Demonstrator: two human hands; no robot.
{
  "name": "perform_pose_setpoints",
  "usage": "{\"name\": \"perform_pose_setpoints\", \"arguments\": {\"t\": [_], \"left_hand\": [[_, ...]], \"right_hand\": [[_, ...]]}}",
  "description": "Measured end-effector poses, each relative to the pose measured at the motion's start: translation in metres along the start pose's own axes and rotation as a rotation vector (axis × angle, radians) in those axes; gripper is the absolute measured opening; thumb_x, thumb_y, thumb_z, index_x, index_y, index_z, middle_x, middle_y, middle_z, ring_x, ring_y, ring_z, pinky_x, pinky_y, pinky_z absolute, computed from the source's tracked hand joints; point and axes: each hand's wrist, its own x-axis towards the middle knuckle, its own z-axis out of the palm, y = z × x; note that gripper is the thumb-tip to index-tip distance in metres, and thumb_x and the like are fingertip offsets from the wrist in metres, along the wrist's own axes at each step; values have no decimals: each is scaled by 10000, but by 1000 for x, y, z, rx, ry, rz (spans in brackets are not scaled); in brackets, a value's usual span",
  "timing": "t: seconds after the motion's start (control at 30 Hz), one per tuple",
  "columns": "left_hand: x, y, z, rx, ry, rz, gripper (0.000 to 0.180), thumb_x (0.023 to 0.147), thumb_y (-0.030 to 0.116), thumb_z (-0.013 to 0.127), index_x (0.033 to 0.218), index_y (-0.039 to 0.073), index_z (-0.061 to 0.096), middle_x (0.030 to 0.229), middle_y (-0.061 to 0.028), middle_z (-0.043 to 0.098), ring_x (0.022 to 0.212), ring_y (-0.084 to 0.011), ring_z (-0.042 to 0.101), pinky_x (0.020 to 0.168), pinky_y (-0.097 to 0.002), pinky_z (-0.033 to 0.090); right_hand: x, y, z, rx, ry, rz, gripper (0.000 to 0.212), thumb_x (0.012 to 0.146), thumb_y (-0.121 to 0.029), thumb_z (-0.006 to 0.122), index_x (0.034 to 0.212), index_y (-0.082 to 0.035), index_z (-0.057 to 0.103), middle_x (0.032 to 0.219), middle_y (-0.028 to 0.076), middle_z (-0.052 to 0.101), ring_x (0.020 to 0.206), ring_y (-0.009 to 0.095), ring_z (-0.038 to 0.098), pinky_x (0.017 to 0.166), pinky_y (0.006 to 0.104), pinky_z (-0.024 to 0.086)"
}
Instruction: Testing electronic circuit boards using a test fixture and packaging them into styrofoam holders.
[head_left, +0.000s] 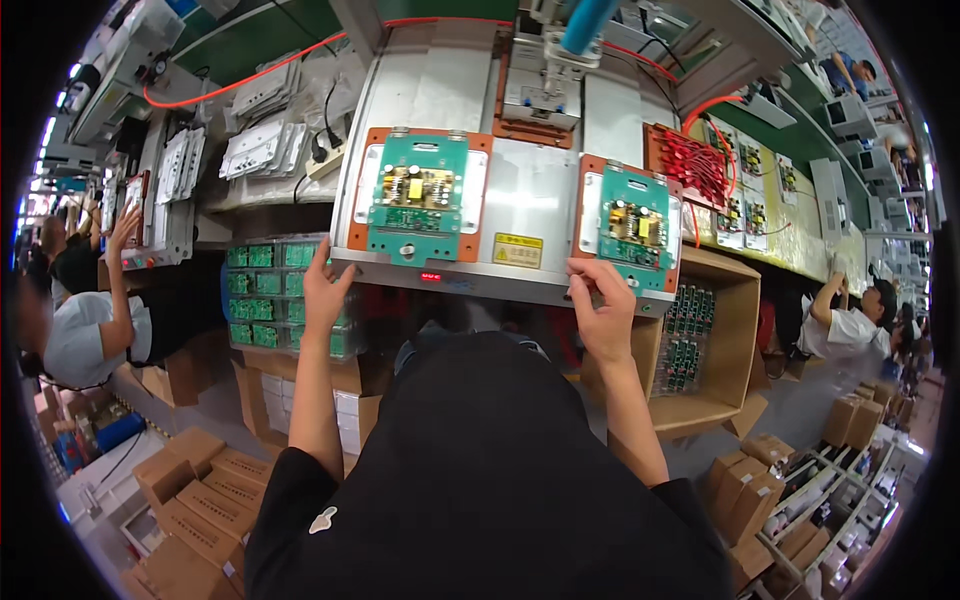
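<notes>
Our left grip (325, 288), loosely open, sits at the machine's (525, 200) front-left corner; our right grip (608, 308), half-curled and seemingly empty, is beside the right fixture (594, 252). Green fixtures (385, 222) carry both circuit boards (432, 188), probably keeping them flat.

Two green fixtures (412, 152) holding circuit boards (420, 188) lie on the silvery machine (515, 205).

At ten o'clock, white panels (262, 150) lie in piles near a power strip (325, 163). One person in a light top (88, 335) is at nine o'clock, another (845, 328) at three. Closed brown cartons (207, 507) gather around eight o'clock, near something blue (120, 432) (too small to identify); more boxes (752, 497) stand at four.
</notes>
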Motion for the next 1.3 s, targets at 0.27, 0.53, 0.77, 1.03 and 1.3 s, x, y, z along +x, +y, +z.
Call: {"name": "perform_pose_setpoints", "arguments": {"t": [0.27,0.53,0.77,1.03,1.3], "left_hand": [[6,-3,-27,33,16,6,829,809,-74,721,1527,-30,308,1429,-186,521,1207,-216,579,997,-327,481],[12,-24,-66,44,-13,-39,869,807,-131,658,1562,33,261,1517,-157,420,1301,-246,499,1063,-345,434],[26,-24,-92,-58,-30,-58,667,841,-132,519,1484,-59,358,1470,-176,489,1278,-222,545,1046,-317,449],[23,-33,-98,-60,4,-103,526,844,-107,492,1370,-81,494,1322,-174,609,1206,-216,595,1018,-299,453],[-36,19,-65,352,489,63,383,927,-28,543,1307,-16,590,1221,-99,656,1073,-169,624,943,-293,480]], "right_hand": [[-22,13,-21,36,48,24,191,908,42,610,1079,4,688,949,77,672,766,132,630,683,241,499],[-37,11,-6,5,61,-43,149,901,46,620,1024,7,695,891,78,678,776,132,643,682,248,498],[-28,4,-19,10,223,78,144,940,-7,624,1062,15,698,775,52,668,675,96,626,596,242,485],[48,97,-117,-353,443,-7,140,915,-58,666,1042,-9,698,901,74,687,733,136,623,638,276,497],[138,131,-137,-412,197,-155,169,879,-85,688,1034,-20,706,944,134,696,804,276,667,747,349,532]]}}
